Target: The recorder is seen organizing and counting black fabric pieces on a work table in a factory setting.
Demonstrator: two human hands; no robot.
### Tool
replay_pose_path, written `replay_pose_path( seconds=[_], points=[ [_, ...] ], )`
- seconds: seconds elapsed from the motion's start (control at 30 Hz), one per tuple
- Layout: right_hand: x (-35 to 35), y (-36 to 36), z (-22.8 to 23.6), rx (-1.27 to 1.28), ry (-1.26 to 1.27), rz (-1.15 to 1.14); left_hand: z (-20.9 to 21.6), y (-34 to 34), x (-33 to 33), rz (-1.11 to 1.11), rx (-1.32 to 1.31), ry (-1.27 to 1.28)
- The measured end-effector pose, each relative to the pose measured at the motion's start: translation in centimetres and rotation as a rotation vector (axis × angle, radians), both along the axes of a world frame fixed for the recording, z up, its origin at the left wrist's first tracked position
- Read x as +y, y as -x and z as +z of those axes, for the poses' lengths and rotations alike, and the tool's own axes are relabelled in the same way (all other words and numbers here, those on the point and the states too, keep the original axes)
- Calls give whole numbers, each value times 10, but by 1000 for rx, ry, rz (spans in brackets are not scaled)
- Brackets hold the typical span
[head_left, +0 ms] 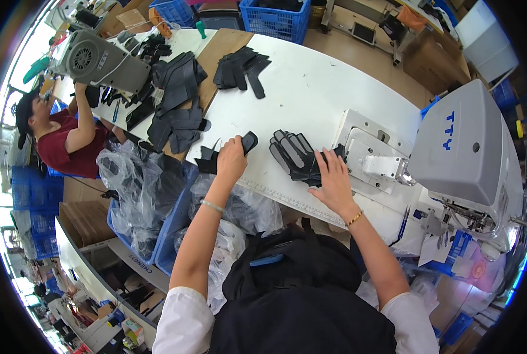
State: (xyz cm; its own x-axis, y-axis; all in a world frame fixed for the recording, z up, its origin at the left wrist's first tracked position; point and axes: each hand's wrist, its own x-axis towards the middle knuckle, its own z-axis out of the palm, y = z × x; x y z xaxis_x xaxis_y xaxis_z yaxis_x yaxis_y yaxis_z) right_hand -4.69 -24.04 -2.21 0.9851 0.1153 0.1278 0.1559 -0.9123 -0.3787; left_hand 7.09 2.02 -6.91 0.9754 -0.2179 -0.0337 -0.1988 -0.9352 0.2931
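- right grip (334,183): thumb and fingers apart at the near-right end of the stack of grey-and-black pieces (291,153); whether it pinches any, i cannot tell. light, even pressure should keep the layers aligned.
- left grip (232,160): curled around a small black piece (249,141) — its end pointing away and right.
- the stack: between both grips on the white surface (316,76), long axis slanting near-right to far-left.

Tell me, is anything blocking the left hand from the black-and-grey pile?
No, nothing visible is in the way: just white tabletop lies between the left hand, which holds a black piece, and the black-and-grey pile that the right hand touches.
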Motion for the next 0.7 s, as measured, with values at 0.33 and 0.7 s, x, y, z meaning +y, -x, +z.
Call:
replay_pose_path(
  seconds=[0.33, 0.7],
  points=[
    [-25, -42, -40, 117, 142, 359, -16, -22, -11, -185, -120, 42],
    [-23, -36, -29, 452, -1595, -389, -17, -38, -8, -458, -101, -25]
  ],
)
